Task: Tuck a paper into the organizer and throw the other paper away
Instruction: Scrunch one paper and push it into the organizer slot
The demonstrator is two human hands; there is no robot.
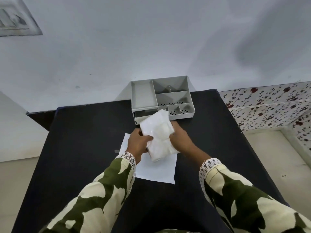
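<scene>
White crumpled paper (159, 137) gripped between my left hand (137, 143) and right hand (180, 140), flat sheet (159, 172) beneath on black table (84, 140), grey organizer (143, 96) far, no writing I can read.

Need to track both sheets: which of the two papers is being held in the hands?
The folded, bulging paper, gripped by left hand and right hand; the other sheet lies flat on the table.

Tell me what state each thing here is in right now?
Folded paper: held up in both hands, bent, blurred.
Flat paper: lying flat on the black table, untouched.
Organizer: upright at the table's back edge, visible compartments look empty.
Left hand: gripping the folded paper.
Right hand: gripping the folded paper.
</scene>
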